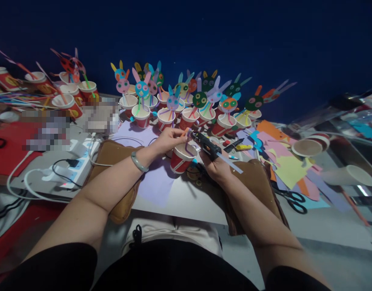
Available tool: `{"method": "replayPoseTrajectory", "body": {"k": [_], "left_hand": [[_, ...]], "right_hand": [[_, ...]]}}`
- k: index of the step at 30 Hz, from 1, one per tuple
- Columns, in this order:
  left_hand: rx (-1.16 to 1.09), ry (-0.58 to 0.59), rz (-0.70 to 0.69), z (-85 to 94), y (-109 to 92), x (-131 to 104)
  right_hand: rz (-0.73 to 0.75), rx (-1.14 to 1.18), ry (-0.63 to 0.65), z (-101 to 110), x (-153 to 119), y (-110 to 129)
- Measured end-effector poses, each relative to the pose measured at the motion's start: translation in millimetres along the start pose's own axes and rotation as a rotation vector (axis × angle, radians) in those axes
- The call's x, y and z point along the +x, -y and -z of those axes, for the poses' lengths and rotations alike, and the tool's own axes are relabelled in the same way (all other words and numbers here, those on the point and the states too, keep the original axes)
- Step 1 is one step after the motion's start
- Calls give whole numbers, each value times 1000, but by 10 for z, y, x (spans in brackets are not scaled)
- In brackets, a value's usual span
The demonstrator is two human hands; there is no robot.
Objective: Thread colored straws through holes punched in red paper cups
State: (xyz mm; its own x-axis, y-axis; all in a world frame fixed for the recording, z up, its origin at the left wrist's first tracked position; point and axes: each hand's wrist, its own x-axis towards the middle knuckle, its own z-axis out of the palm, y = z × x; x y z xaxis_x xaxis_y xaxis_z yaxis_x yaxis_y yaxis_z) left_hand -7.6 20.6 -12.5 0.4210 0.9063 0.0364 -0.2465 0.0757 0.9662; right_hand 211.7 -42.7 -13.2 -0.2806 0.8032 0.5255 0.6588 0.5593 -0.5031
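My left hand, with a pale bangle on the wrist, pinches a small orange piece above a red paper cup. A purple bent strip rises from inside this cup. My right hand is wrapped round a black glue gun with a clear glue stick out of its back. The gun's nozzle is close to the orange piece and the top of the purple strip; whether they touch is too small to tell.
Rows of cups with paper rabbit heads stand behind. Brown cushions lie under both forearms. At right are paper scraps, black scissors and tipped cups; at left, a power strip with cables.
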Motion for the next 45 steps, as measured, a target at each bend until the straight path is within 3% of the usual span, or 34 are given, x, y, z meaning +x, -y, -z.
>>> {"method": "replayPoseTrajectory", "body": {"k": [9, 24, 39, 45], "left_hand": [[-16, -19, 16, -13, -22, -22], [-2, -60, 15, -21, -38, -12], [28, -33, -4, -7, -21, -14], [20, -48, 3, -4, -10, -7]], "right_hand": [[17, 2, -37, 5, -17, -8], [31, -18, 4, 49, -10, 20], [80, -26, -8, 46, -18, 14], [36, -35, -17, 39, -24, 8]]}}
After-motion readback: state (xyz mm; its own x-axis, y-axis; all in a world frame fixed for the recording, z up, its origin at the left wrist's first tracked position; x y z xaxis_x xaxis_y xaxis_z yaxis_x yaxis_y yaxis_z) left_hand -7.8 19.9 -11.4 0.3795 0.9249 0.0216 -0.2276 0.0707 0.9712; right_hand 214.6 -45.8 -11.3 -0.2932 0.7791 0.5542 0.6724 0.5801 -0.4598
